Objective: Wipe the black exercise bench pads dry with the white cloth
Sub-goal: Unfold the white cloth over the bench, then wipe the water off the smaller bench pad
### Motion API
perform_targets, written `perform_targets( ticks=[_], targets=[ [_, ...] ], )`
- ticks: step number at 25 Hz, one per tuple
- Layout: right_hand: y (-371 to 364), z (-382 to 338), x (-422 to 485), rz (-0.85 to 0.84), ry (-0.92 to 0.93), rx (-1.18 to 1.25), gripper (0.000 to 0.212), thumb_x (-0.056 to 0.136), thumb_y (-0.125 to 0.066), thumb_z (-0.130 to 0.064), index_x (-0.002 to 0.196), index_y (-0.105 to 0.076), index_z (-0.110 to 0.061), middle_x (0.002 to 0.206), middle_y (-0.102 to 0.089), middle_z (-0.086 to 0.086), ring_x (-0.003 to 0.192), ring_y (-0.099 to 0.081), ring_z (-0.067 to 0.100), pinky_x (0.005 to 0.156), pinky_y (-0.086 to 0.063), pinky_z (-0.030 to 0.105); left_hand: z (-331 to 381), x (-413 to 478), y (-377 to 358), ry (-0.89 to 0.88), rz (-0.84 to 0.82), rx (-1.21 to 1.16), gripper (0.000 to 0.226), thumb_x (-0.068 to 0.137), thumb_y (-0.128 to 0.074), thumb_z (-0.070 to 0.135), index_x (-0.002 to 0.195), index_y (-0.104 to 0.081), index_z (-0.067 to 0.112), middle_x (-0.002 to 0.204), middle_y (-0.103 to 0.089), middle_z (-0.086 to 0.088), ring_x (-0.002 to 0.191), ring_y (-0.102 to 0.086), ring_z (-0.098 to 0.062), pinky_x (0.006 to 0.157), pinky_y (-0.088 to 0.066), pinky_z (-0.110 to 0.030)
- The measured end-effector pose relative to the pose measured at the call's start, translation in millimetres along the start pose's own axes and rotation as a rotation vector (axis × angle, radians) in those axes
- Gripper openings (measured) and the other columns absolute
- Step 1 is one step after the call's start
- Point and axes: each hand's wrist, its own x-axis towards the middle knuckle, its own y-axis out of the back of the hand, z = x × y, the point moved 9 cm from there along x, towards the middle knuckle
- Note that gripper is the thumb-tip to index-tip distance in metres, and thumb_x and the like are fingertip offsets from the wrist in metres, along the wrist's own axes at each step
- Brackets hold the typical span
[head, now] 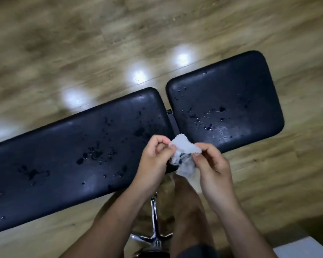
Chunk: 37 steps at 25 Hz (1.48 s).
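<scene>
Left hand (154, 161), right hand (213, 172) pinch white cloth (185, 148) (bench pads (63, 149) wet).

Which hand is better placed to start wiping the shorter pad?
Probably right: the right hand pinches the cloth beside the shorter pad; the left hand, also pinching, overlaps the long pad.

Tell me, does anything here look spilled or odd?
Yes. Drops and small puddles of liquid lie scattered over the long pad and the short pad. The left hand and right hand pinch the cloth.
</scene>
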Motion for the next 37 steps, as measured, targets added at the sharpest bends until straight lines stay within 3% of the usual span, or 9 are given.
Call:
perform_targets(
  ticks=[3, 6, 10, 13, 18, 22, 26, 31, 37],
  targets=[
    [62, -15, 24, 0.060, 0.046, 0.052, 0.026, 0.094, -0.050, 0.004, 0.090, -0.063, -0.018, 0.077, -0.066, -0.013, 0.069, -0.058, 0.001, 0.063, -0.046, 0.014, 14, 11, -65, 0.022, -0.180, 0.053, 0.030, 0.086, -0.066, 0.000, 0.114, -0.059, 0.008, 0.082, -0.062, -0.005, 0.072, -0.059, -0.014, 0.065, -0.050, -0.020],
    [106, -16, 47, 0.121, 0.046, 0.098, 0.017, 0.095, -0.052, -0.006, 0.091, -0.062, -0.019, 0.071, -0.061, -0.009, 0.061, -0.053, 0.007, 0.057, -0.043, 0.018, 30, 17, -104, -0.021, -0.284, 0.230, 0.010, 0.083, -0.073, 0.011, 0.090, -0.067, 0.007, 0.080, -0.061, -0.008, 0.072, -0.056, -0.015, 0.066, -0.045, -0.023],
    [84, -1, 61, -0.191, -0.053, 0.313, 0.027, 0.090, -0.058, -0.037, 0.108, -0.064, -0.018, 0.100, -0.071, 0.004, 0.093, -0.067, 0.019, 0.079, -0.053, 0.031, 32, 39, -115, 0.077, -0.221, -0.106, 0.020, 0.077, -0.078, 0.027, 0.085, -0.065, 0.013, 0.088, -0.068, -0.013, 0.079, -0.062, -0.027, 0.071, -0.047, -0.039],
    [67, 5, 75, -0.168, -0.010, 0.041, 0.025, 0.087, -0.066, -0.022, 0.111, -0.060, -0.023, 0.102, -0.071, -0.002, 0.095, -0.068, 0.013, 0.082, -0.054, 0.034, 35, 50, -119, 0.023, -0.257, -0.041, 0.026, 0.082, -0.069, 0.033, 0.091, -0.071, 0.009, 0.085, -0.070, -0.012, 0.077, -0.065, -0.027, 0.069, -0.053, -0.040],
    [82, -24, 154, 0.109, 0.211, -0.432, 0.020, 0.086, -0.056, -0.004, 0.098, -0.061, -0.019, 0.088, -0.065, -0.004, 0.082, -0.061, 0.014, 0.071, -0.049, 0.028, 92, 126, -24, -0.694, 0.249, 1.016, 0.023, 0.091, -0.056, 0.030, 0.101, -0.069, 0.015, 0.102, -0.064, 0.000, 0.099, -0.059, -0.022, 0.092, -0.044, -0.044],
    [67, -77, 237, 0.217, 0.543, -0.910, 0.038, 0.078, -0.048, -0.003, 0.113, -0.063, -0.009, 0.105, -0.059, 0.016, 0.095, -0.050, 0.016, 0.080, -0.034, 0.008, 82, 223, 36, -0.526, 0.272, 1.284, 0.039, 0.091, -0.040, 0.036, 0.114, -0.061, 0.012, 0.115, -0.058, -0.010, 0.109, -0.054, -0.034, 0.097, -0.036, -0.046],
    [-1, -48, 251, 0.129, 0.555, -1.249, 0.043, 0.073, -0.049, -0.023, 0.112, -0.065, -0.017, 0.119, -0.058, 0.011, 0.108, -0.050, 0.037, 0.089, -0.038, 0.043, 69, 239, 41, -0.519, 0.262, 1.250, 0.037, 0.090, -0.041, 0.030, 0.112, -0.058, 0.007, 0.111, -0.055, -0.013, 0.102, -0.051, -0.037, 0.094, -0.039, -0.044],
    [-108, -19, 206, -0.228, 0.802, -1.338, 0.038, 0.069, -0.060, -0.025, 0.106, -0.070, -0.020, 0.125, -0.056, 0.010, 0.119, -0.041, 0.031, 0.096, -0.029, 0.043, 76, 238, 39, -0.565, 0.265, 1.314, 0.045, 0.085, -0.033, 0.036, 0.110, -0.059, 0.009, 0.104, -0.055, -0.011, 0.099, -0.050, -0.033, 0.093, -0.033, -0.044],
    [72, -59, 273, 0.490, 0.226, -1.272, 0.046, 0.078, -0.046, -0.025, 0.120, -0.064, -0.018, 0.132, -0.046, 0.014, 0.119, -0.038, 0.042, 0.094, -0.035, 0.049, 73, 243, 37, -0.570, 0.273, 1.394, 0.040, 0.087, -0.035, 0.035, 0.109, -0.060, 0.013, 0.103, -0.058, -0.009, 0.099, -0.053, -0.030, 0.094, -0.032, -0.046]
  ],
)
